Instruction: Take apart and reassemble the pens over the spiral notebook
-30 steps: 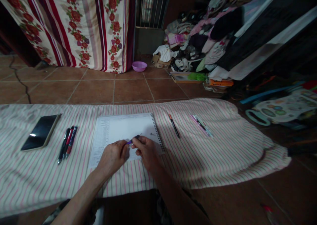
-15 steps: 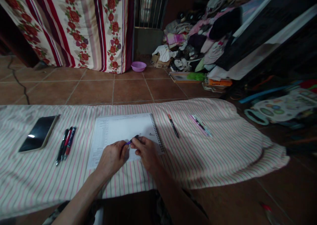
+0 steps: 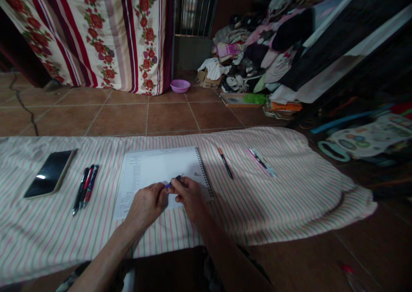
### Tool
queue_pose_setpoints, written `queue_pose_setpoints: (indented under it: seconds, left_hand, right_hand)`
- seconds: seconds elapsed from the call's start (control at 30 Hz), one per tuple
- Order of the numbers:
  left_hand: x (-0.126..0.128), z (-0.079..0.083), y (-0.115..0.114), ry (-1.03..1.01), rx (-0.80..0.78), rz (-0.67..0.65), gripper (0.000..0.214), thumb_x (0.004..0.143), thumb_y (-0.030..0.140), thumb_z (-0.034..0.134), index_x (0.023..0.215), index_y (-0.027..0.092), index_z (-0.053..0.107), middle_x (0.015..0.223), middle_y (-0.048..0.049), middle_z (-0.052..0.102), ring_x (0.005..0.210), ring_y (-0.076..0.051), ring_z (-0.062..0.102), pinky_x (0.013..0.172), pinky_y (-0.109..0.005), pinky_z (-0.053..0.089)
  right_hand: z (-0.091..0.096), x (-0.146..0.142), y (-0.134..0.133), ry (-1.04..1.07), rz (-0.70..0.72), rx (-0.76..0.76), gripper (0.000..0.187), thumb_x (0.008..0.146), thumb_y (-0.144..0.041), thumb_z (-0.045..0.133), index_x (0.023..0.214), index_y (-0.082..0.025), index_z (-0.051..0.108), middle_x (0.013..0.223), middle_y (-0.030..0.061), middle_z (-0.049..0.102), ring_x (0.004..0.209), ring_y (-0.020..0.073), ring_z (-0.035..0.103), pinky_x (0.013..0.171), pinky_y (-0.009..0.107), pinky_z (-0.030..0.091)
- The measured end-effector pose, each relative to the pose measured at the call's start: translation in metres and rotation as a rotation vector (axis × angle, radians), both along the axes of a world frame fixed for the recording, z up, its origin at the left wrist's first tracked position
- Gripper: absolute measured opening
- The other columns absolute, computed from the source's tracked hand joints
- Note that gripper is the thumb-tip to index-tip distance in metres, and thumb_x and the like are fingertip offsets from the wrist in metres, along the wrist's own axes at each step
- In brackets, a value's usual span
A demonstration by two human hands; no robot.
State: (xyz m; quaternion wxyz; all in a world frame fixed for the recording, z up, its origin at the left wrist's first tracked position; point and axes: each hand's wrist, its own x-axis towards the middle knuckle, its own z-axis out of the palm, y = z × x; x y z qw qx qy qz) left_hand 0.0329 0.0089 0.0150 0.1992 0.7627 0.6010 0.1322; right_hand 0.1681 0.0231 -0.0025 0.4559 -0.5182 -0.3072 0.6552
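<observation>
Both hands hold a purple pen (image 3: 168,185) with a dark end, just above the lower part of an open spiral notebook (image 3: 167,161). My left hand (image 3: 149,202) is closed on its left end, fingers curled and partly hidden. My right hand (image 3: 189,193) pinches the dark end between thumb and fingers. Whether the dark end is a cap or part of the barrel, I cannot tell. The notebook page is mostly white, with a printed column down its left side and small dark marks near the spiral. An orange-and-black pen (image 3: 225,163) lies right of the notebook.
Several pens (image 3: 85,189) lie left of the notebook, beside a dark-screened phone (image 3: 49,174). Thin pens (image 3: 261,162) lie farther right on the striped cloth (image 3: 289,197). Beyond, on the tiled floor, stand a purple basin (image 3: 180,86) and a heap of clothes (image 3: 251,52).
</observation>
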Motion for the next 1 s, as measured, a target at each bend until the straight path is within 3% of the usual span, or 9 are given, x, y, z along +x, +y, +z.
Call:
queue_pose_setpoints:
  seconds: [0.17, 0.4, 0.7, 1.0]
  left_hand:
    - [-0.0013, -0.0035, -0.0004, 0.011, -0.003, -0.017, 0.030, 0.089, 0.028, 0.029, 0.082, 0.017, 0.057, 0.075, -0.0056, 0.065, 0.069, -0.019, 0.062, 0.061, -0.028, 0.039]
    - [-0.0029, -0.0012, -0.0011, -0.028, -0.008, 0.005, 0.029, 0.089, 0.028, 0.031, 0.083, 0.018, 0.057, 0.074, -0.0048, 0.066, 0.069, -0.019, 0.063, 0.061, -0.028, 0.040]
    - [-0.0018, -0.0017, -0.0010, -0.005, -0.001, 0.001, 0.030, 0.089, 0.029, 0.030, 0.086, 0.018, 0.058, 0.078, -0.0056, 0.067, 0.073, -0.019, 0.063, 0.064, -0.028, 0.041]
    - [-0.0010, -0.0011, -0.0009, 0.007, 0.019, 0.003, 0.028, 0.089, 0.028, 0.031, 0.084, 0.018, 0.057, 0.077, -0.0054, 0.067, 0.071, -0.019, 0.063, 0.062, -0.028, 0.041]
  right_hand:
    - [0.0027, 0.0005, 0.0004, -0.051, -0.013, 0.019, 0.021, 0.064, -0.033, 0.066, 0.065, -0.014, 0.059, 0.059, 0.0007, 0.060, 0.056, 0.0108, 0.058, 0.041, 0.017, 0.031]
    - [-0.0009, 0.0002, -0.0007, 0.078, 0.013, -0.020, 0.031, 0.064, -0.038, 0.068, 0.085, -0.017, 0.060, 0.079, 0.0037, 0.067, 0.067, 0.0146, 0.065, 0.044, 0.017, 0.034]
    - [-0.0033, 0.0010, 0.0007, -0.021, -0.023, -0.004, 0.023, 0.065, -0.036, 0.068, 0.070, -0.014, 0.062, 0.063, 0.0034, 0.065, 0.063, 0.0134, 0.062, 0.044, 0.017, 0.035]
    - [0.0006, 0.0004, -0.0015, 0.042, 0.011, 0.002, 0.027, 0.068, -0.041, 0.065, 0.077, -0.016, 0.061, 0.074, 0.0049, 0.067, 0.070, 0.0162, 0.065, 0.043, 0.017, 0.036]
